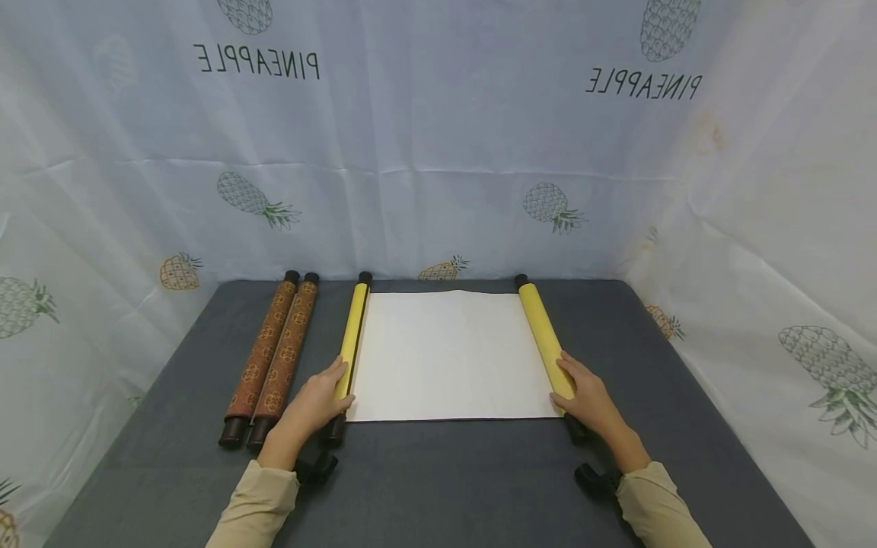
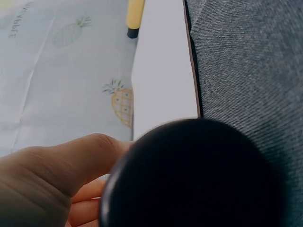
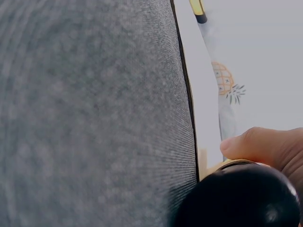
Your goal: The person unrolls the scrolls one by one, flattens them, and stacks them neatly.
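A scroll lies spread on the dark table, its white sheet (image 1: 452, 354) showing between two yellow rolls with black end knobs. My left hand (image 1: 310, 407) grips the near part of the left roll (image 1: 353, 323), thumb on the inner side. On the opposite side, my right hand (image 1: 589, 396) holds the right roll (image 1: 538, 320) the same way, thumb toward the sheet. A black knob (image 2: 194, 175) fills the lower part of the left wrist view and hides most of the fingers. In the right wrist view, another knob (image 3: 241, 198) sits below the thumb (image 3: 258, 144).
Two brown patterned scrolls, one outer (image 1: 263, 346) and one inner (image 1: 291, 342), lie rolled up side by side left of my left hand. The grey table (image 1: 452, 487) ends at a white curtain (image 1: 438, 114) printed with pineapples, which also hangs along both sides.
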Available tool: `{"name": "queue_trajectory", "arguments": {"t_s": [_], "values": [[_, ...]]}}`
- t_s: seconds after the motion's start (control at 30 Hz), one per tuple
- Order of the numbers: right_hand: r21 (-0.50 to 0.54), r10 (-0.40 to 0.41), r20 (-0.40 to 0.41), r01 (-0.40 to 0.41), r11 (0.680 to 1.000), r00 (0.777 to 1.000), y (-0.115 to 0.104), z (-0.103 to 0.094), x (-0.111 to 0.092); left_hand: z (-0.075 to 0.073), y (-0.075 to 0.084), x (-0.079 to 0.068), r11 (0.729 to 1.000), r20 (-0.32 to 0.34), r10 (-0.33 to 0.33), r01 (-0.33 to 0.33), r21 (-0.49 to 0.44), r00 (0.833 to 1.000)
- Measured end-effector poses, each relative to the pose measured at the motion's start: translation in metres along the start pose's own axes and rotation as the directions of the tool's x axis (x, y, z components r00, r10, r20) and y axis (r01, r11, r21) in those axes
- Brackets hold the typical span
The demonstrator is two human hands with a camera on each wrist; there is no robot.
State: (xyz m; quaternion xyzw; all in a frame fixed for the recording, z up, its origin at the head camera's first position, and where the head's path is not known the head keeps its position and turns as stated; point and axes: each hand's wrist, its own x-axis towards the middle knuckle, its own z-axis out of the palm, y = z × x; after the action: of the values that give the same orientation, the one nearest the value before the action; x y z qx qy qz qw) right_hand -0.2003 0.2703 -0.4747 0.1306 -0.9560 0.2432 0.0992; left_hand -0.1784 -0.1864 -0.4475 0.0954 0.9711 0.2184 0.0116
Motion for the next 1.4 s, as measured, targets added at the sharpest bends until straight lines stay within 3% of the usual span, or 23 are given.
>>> {"name": "queue_trajectory", "arguments": {"t_s": [0.53, 0.87, 1.1, 1.4], "values": [[-0.004, -0.074, -0.011, 0.074, 0.997, 0.997, 0.007, 0.003, 0.002, 0.002, -0.005, -0.005, 0.999, 0.010, -0.003, 0.003, -0.036, 1.000], [-0.002, -0.024, 0.046, 0.024, 1.000, 0.999, 0.010, 0.000, 0.002, 0.005, -0.009, -0.007, 0.996, 0.045, -0.035, 0.038, -0.075, 0.998], [0.005, 0.010, 0.075, -0.010, 1.000, 0.997, 0.011, 0.000, 0.003, 0.004, -0.010, -0.006, 0.996, 0.069, -0.059, 0.063, -0.055, 0.996], [-0.013, 0.022, 0.063, -0.021, 1.000, 0.998, 0.011, -0.001, 0.002, 0.001, -0.012, -0.007, 0.999, 0.055, -0.048, 0.049, -0.018, 0.997]]}}
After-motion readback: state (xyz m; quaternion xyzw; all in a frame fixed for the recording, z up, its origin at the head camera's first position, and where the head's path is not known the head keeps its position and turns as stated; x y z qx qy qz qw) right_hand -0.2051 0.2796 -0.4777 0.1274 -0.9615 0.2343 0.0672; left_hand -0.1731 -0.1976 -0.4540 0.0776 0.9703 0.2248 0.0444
